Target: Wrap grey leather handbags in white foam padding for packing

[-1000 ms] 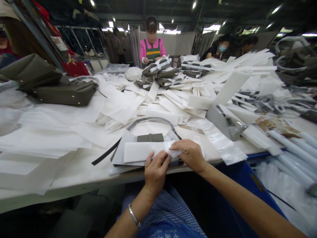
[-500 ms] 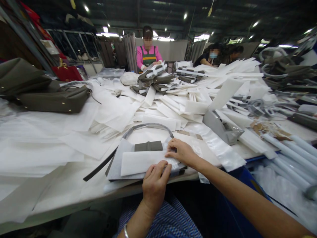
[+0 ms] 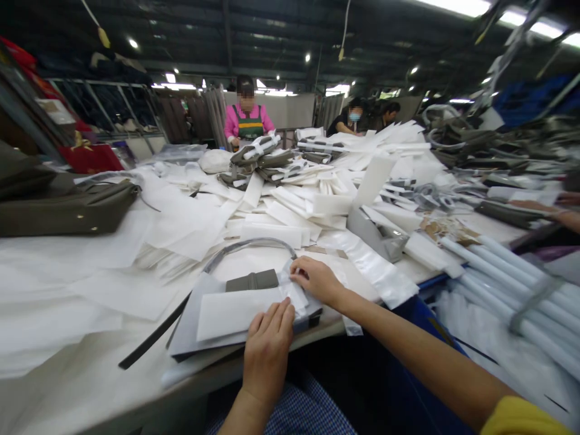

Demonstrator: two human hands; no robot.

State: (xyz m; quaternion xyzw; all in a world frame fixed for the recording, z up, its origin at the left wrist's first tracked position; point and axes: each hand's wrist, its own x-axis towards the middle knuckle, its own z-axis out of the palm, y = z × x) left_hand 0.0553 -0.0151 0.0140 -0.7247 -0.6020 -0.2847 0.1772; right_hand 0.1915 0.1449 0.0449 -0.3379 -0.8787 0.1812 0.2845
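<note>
A handbag lies flat at the table's front edge, its front covered by a grey sheet (image 3: 188,317). Its arched handle (image 3: 244,243) is wrapped in film, and a black strap (image 3: 154,335) trails to the left. Across the bag, below a dark olive tab (image 3: 251,280), rests a white foam sheet (image 3: 238,313). My left hand (image 3: 270,335) lies on the sheet's right end with fingers stretched out. Just right of the tab, my right hand (image 3: 319,281) has its fingers curled in a pinch on thin clear plastic film (image 3: 293,297); the fingertips are partly hidden.
White foam sheets (image 3: 109,290) spread over the left and middle. Olive bags (image 3: 67,205) stand at left, more (image 3: 260,160) lie in the pile. White tubes (image 3: 521,302) stick out at right. A co-worker in pink (image 3: 247,121) stands opposite; another person's arm (image 3: 544,208) reaches in at right.
The view has turned right and tilted up, so everything sits further left and mostly lower. My hands stay at the bag; more of the clear film shows between them.
</note>
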